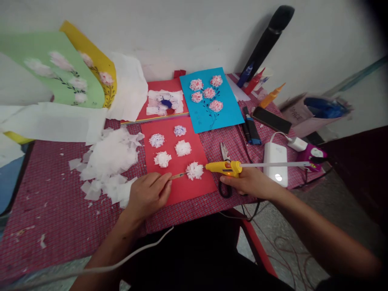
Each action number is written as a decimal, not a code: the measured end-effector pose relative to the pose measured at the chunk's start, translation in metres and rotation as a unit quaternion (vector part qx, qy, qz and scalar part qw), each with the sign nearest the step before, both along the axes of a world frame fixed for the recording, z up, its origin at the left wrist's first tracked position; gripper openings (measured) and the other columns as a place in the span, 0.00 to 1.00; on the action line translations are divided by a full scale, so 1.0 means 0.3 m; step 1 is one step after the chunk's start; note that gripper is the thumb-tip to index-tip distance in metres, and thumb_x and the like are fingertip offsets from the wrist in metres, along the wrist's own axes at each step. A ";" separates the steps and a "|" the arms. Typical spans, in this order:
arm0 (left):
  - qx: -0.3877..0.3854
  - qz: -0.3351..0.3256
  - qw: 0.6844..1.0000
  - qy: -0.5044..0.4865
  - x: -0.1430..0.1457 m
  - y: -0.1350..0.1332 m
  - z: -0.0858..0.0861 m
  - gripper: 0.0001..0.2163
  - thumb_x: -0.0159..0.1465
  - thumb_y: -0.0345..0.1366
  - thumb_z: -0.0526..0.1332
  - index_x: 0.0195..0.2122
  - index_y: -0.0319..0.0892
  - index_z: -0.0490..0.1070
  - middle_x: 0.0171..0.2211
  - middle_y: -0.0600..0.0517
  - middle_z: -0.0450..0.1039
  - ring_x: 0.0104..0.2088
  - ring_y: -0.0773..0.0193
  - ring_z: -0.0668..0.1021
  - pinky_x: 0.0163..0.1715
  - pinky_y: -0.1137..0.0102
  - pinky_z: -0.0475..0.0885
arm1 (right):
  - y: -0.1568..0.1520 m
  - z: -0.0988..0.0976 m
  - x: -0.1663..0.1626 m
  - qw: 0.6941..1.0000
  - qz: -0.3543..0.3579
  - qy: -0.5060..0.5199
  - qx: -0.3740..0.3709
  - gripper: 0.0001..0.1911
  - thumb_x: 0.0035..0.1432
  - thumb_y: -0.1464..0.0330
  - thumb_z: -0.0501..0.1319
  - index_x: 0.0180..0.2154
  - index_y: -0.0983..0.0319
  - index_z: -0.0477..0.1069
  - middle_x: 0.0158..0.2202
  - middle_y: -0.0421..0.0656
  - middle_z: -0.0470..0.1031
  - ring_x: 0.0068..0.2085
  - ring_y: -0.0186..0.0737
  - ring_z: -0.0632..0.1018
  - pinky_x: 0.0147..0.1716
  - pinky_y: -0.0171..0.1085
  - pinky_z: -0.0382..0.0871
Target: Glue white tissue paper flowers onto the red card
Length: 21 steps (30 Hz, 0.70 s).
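My left hand (148,196) grips a thin wooden stick (178,175) whose tip sits in a white tissue-paper flower (194,170). That flower rests on a red card (194,190), with several similar tissue flowers (183,148) beside it. My right hand (250,182) is closed around a yellow hot glue gun (224,168), its small orange light lit. The nozzle points left, close to the flower, and a long white glue stick (273,164) runs out of the gun's back end.
Black-handled scissors (224,152) lie under the glue gun, next to a white power bank (275,165). A heap of white tissue scraps (109,165) covers the red checked tablecloth (60,206). Behind stand a blue card with pink flowers (230,109), paint tubes (253,83) and a phone (271,120).
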<state>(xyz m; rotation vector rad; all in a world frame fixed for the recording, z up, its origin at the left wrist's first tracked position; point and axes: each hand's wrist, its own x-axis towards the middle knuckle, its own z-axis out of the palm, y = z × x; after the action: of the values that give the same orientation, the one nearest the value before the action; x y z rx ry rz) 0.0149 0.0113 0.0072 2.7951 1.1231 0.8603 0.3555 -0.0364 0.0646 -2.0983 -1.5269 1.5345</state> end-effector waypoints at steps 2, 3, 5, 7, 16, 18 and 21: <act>-0.001 0.001 1.000 0.005 0.002 0.001 0.002 0.08 0.68 0.33 0.63 0.48 0.44 0.75 0.34 0.50 0.80 0.31 0.62 0.81 0.30 0.67 0.75 | -0.005 0.002 0.004 1.000 0.002 -0.010 -0.001 0.21 0.62 0.49 0.62 0.39 0.60 0.78 0.18 0.37 0.67 0.18 0.33 0.67 0.16 0.33 0.57; -0.002 0.002 1.000 0.008 0.004 0.001 0.003 0.08 0.68 0.33 0.63 0.48 0.44 0.76 0.33 0.50 0.80 0.30 0.62 0.80 0.29 0.67 0.74 | -0.006 0.003 0.006 1.000 0.001 -0.015 -0.001 0.22 0.61 0.48 0.62 0.38 0.60 0.78 0.17 0.37 0.67 0.18 0.33 0.66 0.16 0.33 0.57; -0.003 0.003 1.000 0.012 0.006 0.001 0.005 0.08 0.68 0.33 0.63 0.47 0.43 0.76 0.32 0.50 0.79 0.30 0.62 0.80 0.29 0.67 0.74 | -0.007 0.005 0.009 1.000 -0.002 -0.025 -0.001 0.23 0.61 0.47 0.62 0.36 0.61 0.78 0.17 0.37 0.67 0.18 0.32 0.66 0.16 0.33 0.56; -0.002 0.004 1.000 0.015 0.008 0.002 0.008 0.07 0.68 0.33 0.64 0.47 0.42 0.76 0.32 0.50 0.79 0.29 0.62 0.79 0.29 0.67 0.74 | -0.004 0.005 0.007 1.000 -0.007 -0.028 -0.003 0.23 0.62 0.46 0.62 0.36 0.60 0.78 0.17 0.38 0.67 0.18 0.33 0.66 0.17 0.33 0.56; -0.009 -0.065 0.998 0.019 0.005 -0.002 0.010 0.08 0.67 0.32 0.64 0.47 0.42 0.75 0.33 0.51 0.78 0.31 0.62 0.79 0.31 0.66 0.74 | -0.009 0.012 -0.004 0.999 0.003 -0.049 -0.021 0.24 0.62 0.46 0.61 0.32 0.61 0.76 0.18 0.39 0.69 0.19 0.33 0.68 0.16 0.33 0.57; -0.012 -0.088 0.996 0.017 0.004 -0.005 0.008 0.09 0.68 0.32 0.63 0.48 0.42 0.75 0.32 0.51 0.77 0.31 0.62 0.78 0.31 0.66 0.74 | -0.024 0.010 0.017 0.998 -0.003 -0.060 -0.016 0.27 0.61 0.43 0.60 0.29 0.61 0.74 0.19 0.40 0.70 0.19 0.34 0.69 0.17 0.33 0.58; -0.019 -0.103 0.995 -0.001 0.002 -0.007 0.009 0.09 0.68 0.32 0.63 0.49 0.42 0.74 0.31 0.52 0.75 0.30 0.63 0.77 0.30 0.67 0.73 | -0.043 0.004 0.049 0.998 -0.018 -0.050 0.017 0.30 0.60 0.41 0.60 0.25 0.61 0.71 0.19 0.41 0.70 0.20 0.34 0.69 0.18 0.34 0.60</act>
<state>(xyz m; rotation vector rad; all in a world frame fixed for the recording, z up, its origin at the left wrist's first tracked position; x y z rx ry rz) 0.0154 0.0092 0.0100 2.8135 0.8220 0.8125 0.3700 -0.0493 0.0659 -2.2017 -1.5271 1.4029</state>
